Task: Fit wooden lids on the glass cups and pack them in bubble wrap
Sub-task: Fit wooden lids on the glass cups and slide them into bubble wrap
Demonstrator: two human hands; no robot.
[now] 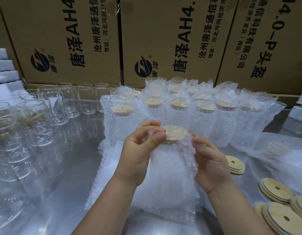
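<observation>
On the shiny steel table (70, 167), a dozen or so bubble-wrapped lidded cups (204, 119) stand finished, while many bare clear glass cups (45, 112) wait at left. In the centre, a clear bubble-wrap pouch (167, 175) encloses another cup; the left hand (138, 158) and right hand (213, 167) pinch its mouth beside the round wooden lid (175, 135); loose wooden lids (275, 192) lie at right

packing warehouse | stacked printed cartons (65, 39) | steel table (75, 150) | rows of wrapped cups (179, 106)

The cloudy bubble-wrap bag (165, 175) hides the cup inside; round wooden lids (275, 216) and blurred clear glass cups (6, 150) run off the edges.
</observation>
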